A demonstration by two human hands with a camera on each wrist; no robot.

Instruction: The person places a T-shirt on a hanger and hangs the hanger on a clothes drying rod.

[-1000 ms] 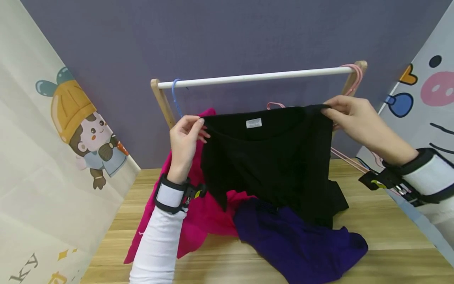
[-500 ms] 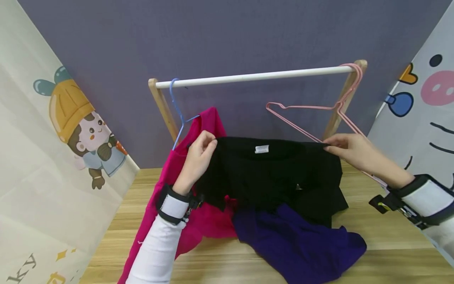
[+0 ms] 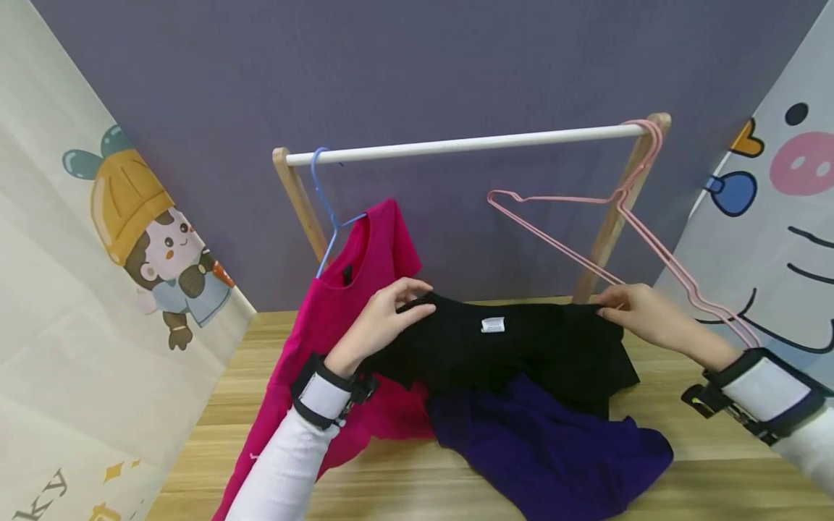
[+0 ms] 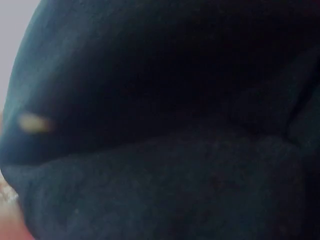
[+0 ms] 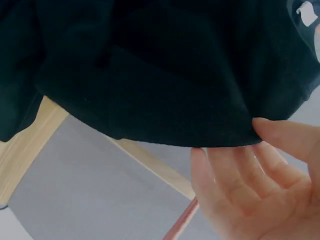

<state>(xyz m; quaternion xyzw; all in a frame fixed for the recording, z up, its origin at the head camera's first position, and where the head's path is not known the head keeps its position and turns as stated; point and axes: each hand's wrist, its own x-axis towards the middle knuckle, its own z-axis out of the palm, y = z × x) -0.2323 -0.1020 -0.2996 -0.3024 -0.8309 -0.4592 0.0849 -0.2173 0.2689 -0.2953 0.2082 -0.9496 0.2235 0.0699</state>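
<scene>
A black shirt [image 3: 521,340] with a white label at its neckline hangs between my two hands in the head view. My left hand [image 3: 378,322] pinches its left shoulder between thumb and fingers. At the opposite shoulder, my right hand [image 3: 638,311] pinches the edge; the right wrist view shows the thumb over the cloth and the fingertips [image 5: 200,160] beneath. The shirt's lower part lies over the table and meets a crumpled dark purple garment [image 3: 554,449]. Black cloth [image 4: 160,190] fills nearly all of the left wrist view, so the left hand is hidden there.
A rack with a white rail [image 3: 469,145] and wooden posts stands at the back. On its left, a blue hanger [image 3: 319,188] carries a pink shirt [image 3: 371,275], partly behind my left arm. Pink hangers [image 3: 625,192] hang at the right end. Beneath is a wood-grain table [image 3: 391,477].
Both hands have come down with the black shirt, lowering its neckline toward the table. The left hand has also moved right, bringing the hands nearer each other. The pink shirt and hangers are now more exposed.
</scene>
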